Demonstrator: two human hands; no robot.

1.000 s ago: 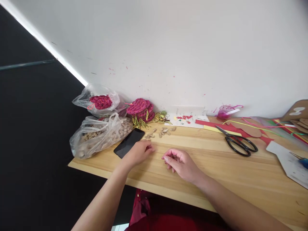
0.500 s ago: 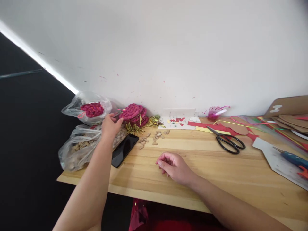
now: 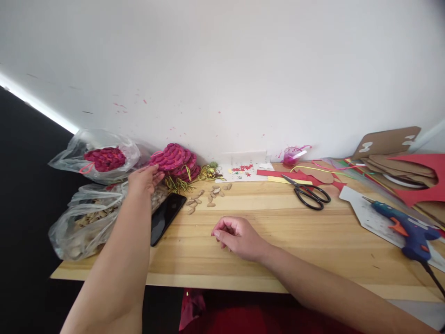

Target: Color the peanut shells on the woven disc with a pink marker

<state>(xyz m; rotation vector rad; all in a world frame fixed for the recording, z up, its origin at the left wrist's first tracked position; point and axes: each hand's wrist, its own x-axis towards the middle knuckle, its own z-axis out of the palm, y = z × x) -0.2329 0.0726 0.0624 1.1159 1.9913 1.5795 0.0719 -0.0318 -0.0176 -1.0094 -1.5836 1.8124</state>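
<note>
My left hand (image 3: pixel 143 181) pinches the near-left edge of the top magenta braided yarn disc (image 3: pixel 168 158), which lies on a pile of similar discs against the wall. A small pink loop sticks out beside its fingers. Olive-green yarn (image 3: pixel 179 184) hangs from the pile. My right hand (image 3: pixel 238 237) is held over the wooden table, fingers loosely curled, with nothing visible in them. Between the hands lie a black phone (image 3: pixel 168 218) and several peanuts (image 3: pixel 194 202), the phone partly behind my left forearm.
Clear plastic bags (image 3: pixel 74 232) fill the left end. Along the wall are a paper with small stars (image 3: pixel 243 169), a cup of pink liquid (image 3: pixel 291 157) and red paper strips. Black scissors (image 3: pixel 309 197), a blue glue gun (image 3: pixel 399 222) and cardboard pieces (image 3: pixel 399 167) lie to the right.
My left hand has closed on the top braided disc, whose edge now reaches further left. The view has turned right, showing more of the glue gun. My right hand stays curled.
</note>
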